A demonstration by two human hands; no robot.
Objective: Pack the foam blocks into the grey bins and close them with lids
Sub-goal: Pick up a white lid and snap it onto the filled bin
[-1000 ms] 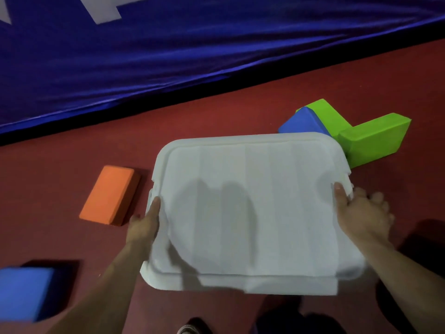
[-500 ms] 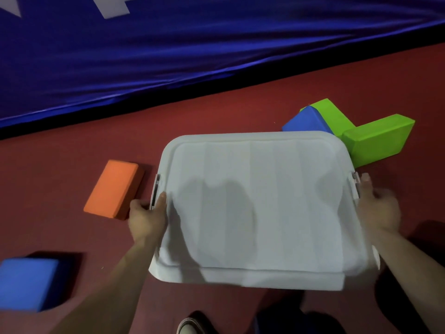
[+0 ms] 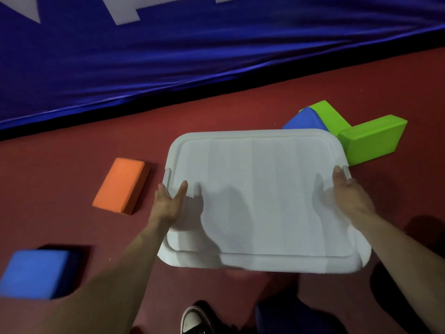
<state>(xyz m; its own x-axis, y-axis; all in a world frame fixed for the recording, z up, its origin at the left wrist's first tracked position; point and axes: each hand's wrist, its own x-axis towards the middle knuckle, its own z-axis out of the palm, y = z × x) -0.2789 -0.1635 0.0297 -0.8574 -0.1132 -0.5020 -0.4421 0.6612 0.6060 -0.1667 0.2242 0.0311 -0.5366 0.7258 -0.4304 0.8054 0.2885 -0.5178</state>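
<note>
Under the camera, shoe (image 3: 192,319): black with a white toe, on the red floor (image 3: 72,165).
near blue block (image 3: 36,273): blurred, flat on the floor at near left, well apart from the lid.
lid (image 3: 265,208): white, rectangular, with rounded corners, a raised rim and faint lengthwise ribs. It lies about level in the middle of the scene and hides whatever is beneath it. Hand shadows fall on its top.
left hand (image 3: 168,201): spread at the lid's left edge, thumb on top, fingers straight outside the rim.
right hand (image 3: 349,191): flat along the right edge, fingers straight.
grey tabs (image 3: 167,177): one pokes out at each side rim, just beside the fingertips.
orange block (image 3: 121,185): flat, left of the lid, near it.
far blue block (image 3: 305,120): tilted behind the lid's far right corner.
green blocks (image 3: 375,138): two, touching, at far right.
blue cloth (image 3: 192,56): creased, along the far side.
</note>
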